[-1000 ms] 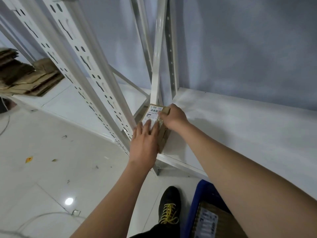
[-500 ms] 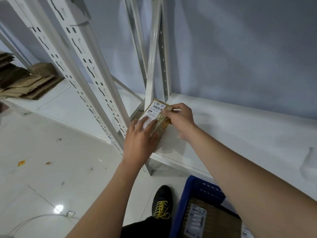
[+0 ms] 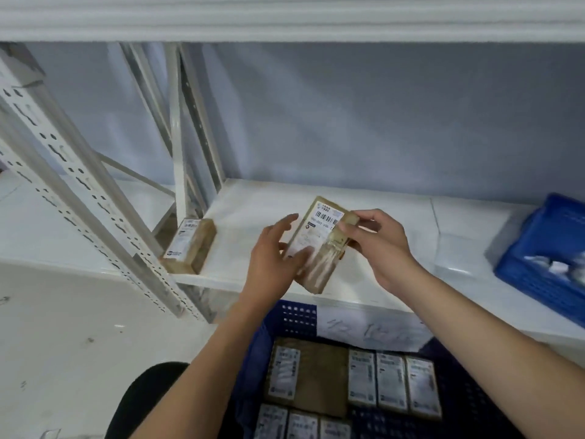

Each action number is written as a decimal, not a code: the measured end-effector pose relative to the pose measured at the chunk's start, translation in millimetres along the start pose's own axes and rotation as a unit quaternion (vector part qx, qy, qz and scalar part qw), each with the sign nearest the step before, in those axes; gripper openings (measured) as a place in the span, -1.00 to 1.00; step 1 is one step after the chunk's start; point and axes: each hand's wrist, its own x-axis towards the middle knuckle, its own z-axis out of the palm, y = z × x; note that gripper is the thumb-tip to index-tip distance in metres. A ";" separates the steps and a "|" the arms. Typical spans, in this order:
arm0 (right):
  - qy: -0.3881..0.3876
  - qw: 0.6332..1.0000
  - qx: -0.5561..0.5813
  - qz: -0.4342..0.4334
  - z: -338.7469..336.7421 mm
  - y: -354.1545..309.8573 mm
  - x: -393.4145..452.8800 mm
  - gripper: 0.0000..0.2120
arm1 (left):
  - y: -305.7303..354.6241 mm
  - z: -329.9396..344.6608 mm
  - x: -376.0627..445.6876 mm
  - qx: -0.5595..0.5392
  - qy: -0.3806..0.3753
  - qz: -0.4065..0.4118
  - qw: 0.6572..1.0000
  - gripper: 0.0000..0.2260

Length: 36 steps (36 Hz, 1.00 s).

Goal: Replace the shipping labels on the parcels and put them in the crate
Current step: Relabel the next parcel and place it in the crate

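Note:
A small brown parcel (image 3: 318, 267) with a white barcode label (image 3: 326, 217) is held tilted above the white shelf (image 3: 259, 201). My right hand (image 3: 376, 245) grips its upper right edge. My left hand (image 3: 272, 261) holds its lower left side, thumb on the label and fingers spread. Another labelled brown parcel (image 3: 190, 245) lies on the shelf by the left upright. Below the shelf edge, a blue crate (image 3: 294, 318) on the floor holds several labelled parcels (image 3: 389, 381).
A second blue crate (image 3: 544, 258) with white scraps sits on the shelf at the right. Perforated white rack uprights (image 3: 79, 185) stand to the left. An upper shelf (image 3: 285, 20) runs overhead. White floor lies at the lower left.
Both hands have lifted the parcel off the shelf's left corner and carried it rightward and toward me. The view has swung right, revealing the second shelf parcel and the crates.

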 end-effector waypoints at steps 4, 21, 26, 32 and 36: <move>0.019 1.000 -0.011 0.012 -65.0 8.4 -25.9 -0.78 | 6.3 47.7 -21.1 -0.081 -0.090 -0.080 0.989 -0.52; 0.043 0.993 -0.099 0.053 -157.9 61.4 -13.2 -0.81 | 3.0 150.0 5.9 -0.098 -0.273 -0.163 0.943 -0.54; 0.009 0.987 -0.141 0.082 -164.0 60.0 1.8 -0.80 | -4.2 149.0 14.1 -0.123 -0.296 -0.203 0.925 -0.50; -0.020 0.983 -0.147 0.111 -160.8 61.1 -10.4 -0.71 | -5.1 147.8 7.8 -0.128 -0.308 -0.201 0.921 -0.46; -0.006 0.985 -0.117 0.129 -160.3 62.2 -13.4 -0.74 | -4.3 146.7 3.0 -0.133 -0.319 -0.198 0.917 -0.48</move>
